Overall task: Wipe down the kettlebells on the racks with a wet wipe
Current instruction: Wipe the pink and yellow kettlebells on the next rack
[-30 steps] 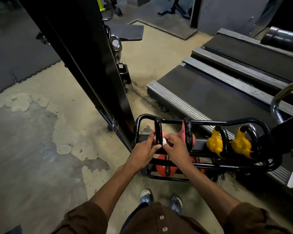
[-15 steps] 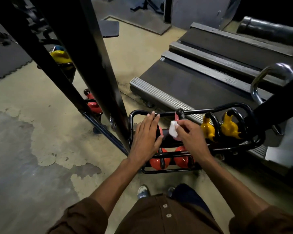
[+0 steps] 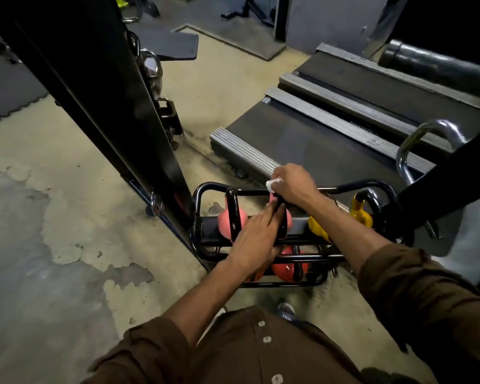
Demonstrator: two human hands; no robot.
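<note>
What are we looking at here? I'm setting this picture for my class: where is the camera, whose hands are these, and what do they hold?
No machine: the camera sits on a person's head, looking down at their own arms. The right hand grips a white wet wipe at the handle top of a pink kettlebell; the left hand rests straight-fingered on that handle. It sits in a low black rack, yellow kettlebells beside it, red kettlebells below. A treadmill lies behind.

The black tubular steel rack (image 3: 203,189) sits at 6 o'clock of the grey treadmill deck (image 3: 316,139). On its upper tier, pink round kettlebells (image 3: 225,223) stand at 9 o'clock of yellow round kettlebells (image 3: 359,214); red round kettlebells (image 3: 284,268) lie on the tier below
</note>
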